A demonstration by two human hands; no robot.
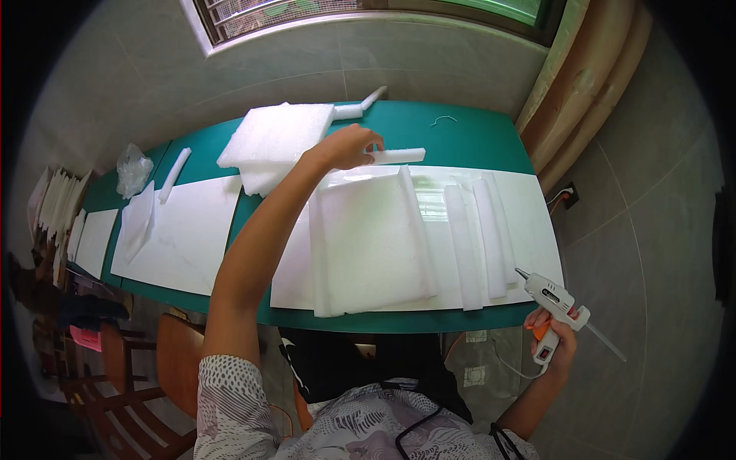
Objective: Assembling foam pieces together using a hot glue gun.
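My left hand [354,147] reaches over the far side of the table, its fingers closed on the left end of a short white foam strip [402,156]. Off the table's right front corner, my right hand [553,337] grips a white hot glue gun [550,295] with an orange trigger; its nozzle points up and left, and a clear glue stick [609,343] sticks out behind. Between my hands a white foam sheet [372,238] with raised strips along its left and right edges lies on a white board [291,287]. Loose foam strips [464,249] lie to its right.
A stack of thick foam sheets [280,134] sits beyond my left forearm, with small foam pieces [349,112] behind it. Farther left are a crumpled plastic bag [133,170], a foam strip [175,175] and another white board [184,245]. The gun's cord [512,371] hangs below the green table [483,138]. Wooden chairs [180,353] stand at left.
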